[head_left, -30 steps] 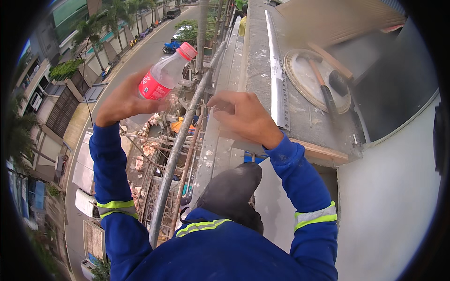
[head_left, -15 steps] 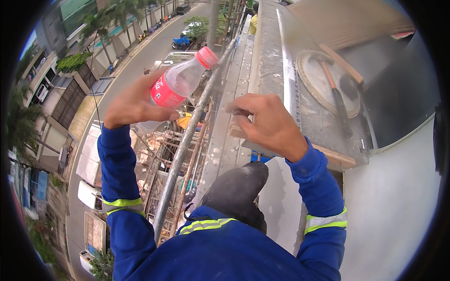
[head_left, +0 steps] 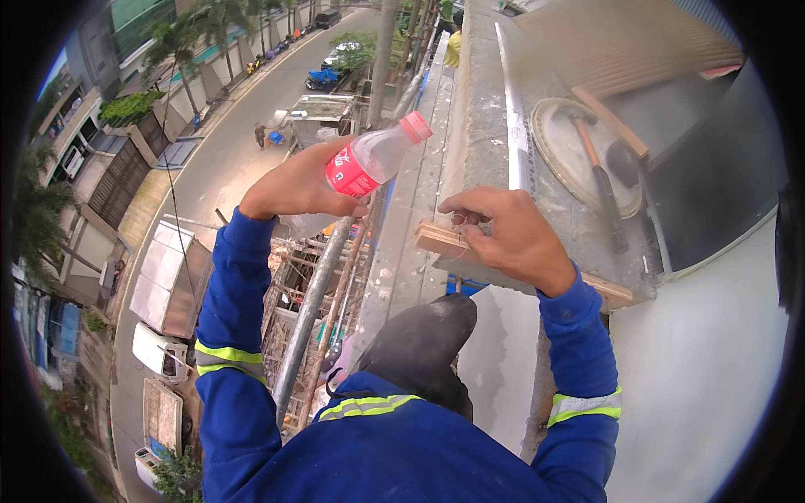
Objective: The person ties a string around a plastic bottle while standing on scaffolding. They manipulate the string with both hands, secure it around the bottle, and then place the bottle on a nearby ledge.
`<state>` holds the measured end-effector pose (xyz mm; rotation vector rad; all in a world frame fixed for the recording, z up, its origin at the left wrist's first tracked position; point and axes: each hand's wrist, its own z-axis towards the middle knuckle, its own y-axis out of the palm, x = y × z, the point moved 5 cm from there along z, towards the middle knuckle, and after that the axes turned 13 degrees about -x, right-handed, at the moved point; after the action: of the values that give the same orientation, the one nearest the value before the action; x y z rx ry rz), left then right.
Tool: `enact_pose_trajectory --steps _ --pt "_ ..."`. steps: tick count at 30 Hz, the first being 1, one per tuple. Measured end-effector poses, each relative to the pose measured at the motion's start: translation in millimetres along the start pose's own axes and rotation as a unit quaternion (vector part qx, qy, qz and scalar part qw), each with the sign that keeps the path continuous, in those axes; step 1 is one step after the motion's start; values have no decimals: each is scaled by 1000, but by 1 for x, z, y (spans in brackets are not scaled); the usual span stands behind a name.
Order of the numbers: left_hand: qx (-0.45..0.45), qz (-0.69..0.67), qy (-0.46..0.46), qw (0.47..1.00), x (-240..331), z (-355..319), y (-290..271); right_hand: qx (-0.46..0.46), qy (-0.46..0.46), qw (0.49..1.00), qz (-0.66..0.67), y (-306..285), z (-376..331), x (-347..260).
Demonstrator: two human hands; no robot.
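My left hand (head_left: 298, 180) is wrapped round a clear plastic bottle (head_left: 381, 155) with a red cap and red label. The bottle is tilted, its cap up and to the right, over a metal scaffold pipe (head_left: 314, 302). To the right, my right hand (head_left: 511, 230) has thumb and fingers pinched together on what looks like a thin string (head_left: 407, 208), faint between the two hands. Just under these fingers lies the end of a wooden strip (head_left: 440, 237) on the concrete ledge (head_left: 402, 243). My palm hides part of the bottle's lower end.
A hammer (head_left: 597, 172) rests on a round pale lid (head_left: 558, 138) at the right, beside a wood piece (head_left: 612, 123). A long white metal strip (head_left: 511, 109) lies along the concrete. Left of the ledge, scaffolding drops toward a street (head_left: 222, 142) far below, with parked vehicles.
My left hand has moved right with the bottle, closer to the ledge. The right hand has shifted slightly right and down, uncovering the wooden strip's end.
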<state>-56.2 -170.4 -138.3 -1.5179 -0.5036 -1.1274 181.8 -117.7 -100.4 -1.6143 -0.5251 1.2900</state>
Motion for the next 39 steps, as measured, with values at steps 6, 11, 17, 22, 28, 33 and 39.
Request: enact_pose_trajectory --steps 6,11,17,22,28,33,39 --pt "26 40 -4 999 -3 29 -17 19 -16 999 48 1 1 7" --pt "36 80 -18 996 -18 39 -31 -35 13 999 39 -7 6 12" --pt "90 110 14 990 -30 48 -48 -71 18 996 56 -8 19 21" --pt "133 181 47 973 -22 74 -69 -96 29 993 60 -1 30 29" --pt "148 247 87 954 4 105 -78 -64 37 997 22 8 36 31" --pt "139 263 111 948 19 131 -75 8 45 997 65 11 25 30" --pt "154 284 143 935 28 165 -62 122 71 990 -6 21 -2 14"
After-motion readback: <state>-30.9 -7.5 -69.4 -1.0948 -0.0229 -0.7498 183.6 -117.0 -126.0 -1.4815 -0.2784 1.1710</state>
